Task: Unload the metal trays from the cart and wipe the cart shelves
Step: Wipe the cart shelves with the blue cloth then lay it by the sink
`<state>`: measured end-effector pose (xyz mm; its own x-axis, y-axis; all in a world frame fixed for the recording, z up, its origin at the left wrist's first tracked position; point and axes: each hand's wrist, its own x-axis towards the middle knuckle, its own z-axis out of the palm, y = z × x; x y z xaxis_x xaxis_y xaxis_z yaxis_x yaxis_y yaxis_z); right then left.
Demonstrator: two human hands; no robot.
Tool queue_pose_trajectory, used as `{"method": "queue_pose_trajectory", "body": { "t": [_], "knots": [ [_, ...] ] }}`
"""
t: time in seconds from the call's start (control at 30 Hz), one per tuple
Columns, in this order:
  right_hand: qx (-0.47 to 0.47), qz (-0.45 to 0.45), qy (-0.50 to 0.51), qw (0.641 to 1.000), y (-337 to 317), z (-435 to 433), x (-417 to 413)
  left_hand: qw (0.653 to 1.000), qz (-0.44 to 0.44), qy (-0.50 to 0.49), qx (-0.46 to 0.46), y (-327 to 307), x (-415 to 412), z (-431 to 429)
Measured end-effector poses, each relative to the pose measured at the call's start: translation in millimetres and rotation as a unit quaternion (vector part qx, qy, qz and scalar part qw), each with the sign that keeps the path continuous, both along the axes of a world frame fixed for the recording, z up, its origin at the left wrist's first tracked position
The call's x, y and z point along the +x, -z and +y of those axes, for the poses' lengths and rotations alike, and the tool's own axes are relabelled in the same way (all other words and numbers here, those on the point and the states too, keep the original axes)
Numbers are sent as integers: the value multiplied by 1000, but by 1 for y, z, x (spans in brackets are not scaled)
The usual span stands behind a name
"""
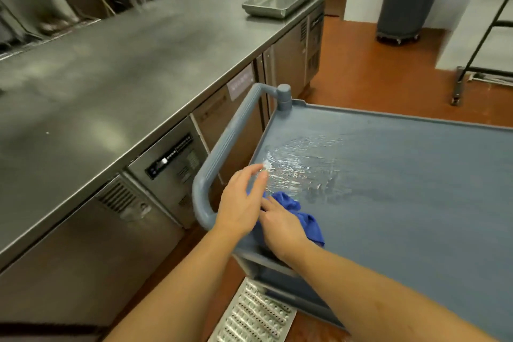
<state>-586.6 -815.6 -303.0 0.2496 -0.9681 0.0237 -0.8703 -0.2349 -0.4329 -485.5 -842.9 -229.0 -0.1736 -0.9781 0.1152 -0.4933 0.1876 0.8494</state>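
The grey-blue cart's top shelf (402, 175) carries no trays and has a wet, streaky patch near its left end. A blue cloth (294, 208) lies bunched on that shelf close to the handle (219, 153). My right hand (283, 228) presses flat on the cloth. My left hand (241, 203) hovers just over the cloth's left part with fingers spread, and whether it touches the cloth is unclear. A metal tray (277, 0) rests on the far end of the steel counter (125, 64).
The counter with under-counter fridge doors runs along the cart's left side. A grey wheeled bin (408, 0) stands at the back right, a black rack frame (483, 44) at the far right. A metal floor drain grate (249, 316) lies below the cart's near corner.
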Motion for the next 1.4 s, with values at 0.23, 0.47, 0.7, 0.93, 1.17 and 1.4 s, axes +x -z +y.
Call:
{"method": "queue_pose_trajectory", "body": {
  "t": [0.23, 0.47, 0.7, 0.93, 1.17, 1.4],
  "knots": [
    [-24, 50, 23, 998, -3, -12, -65, 999, -31, 14, 36, 17, -30, 3],
    [27, 23, 150, 988, -7, 12, -180, 996, -26, 61, 55, 30, -121, 19],
    [53, -5, 261, 964, -11, 75, -319, 986, -41, 152, 55, 39, -248, 51],
    [67, -17, 378, 923, -9, 145, -430, 971, -72, 225, 46, 37, -340, 87],
    [61, 50, 476, 876, -18, 216, -509, 959, -55, 271, 56, 38, -388, 110],
    [34, 65, 590, 804, -34, 242, -533, 958, -49, 278, 50, 43, -363, 88]
  ]
}}
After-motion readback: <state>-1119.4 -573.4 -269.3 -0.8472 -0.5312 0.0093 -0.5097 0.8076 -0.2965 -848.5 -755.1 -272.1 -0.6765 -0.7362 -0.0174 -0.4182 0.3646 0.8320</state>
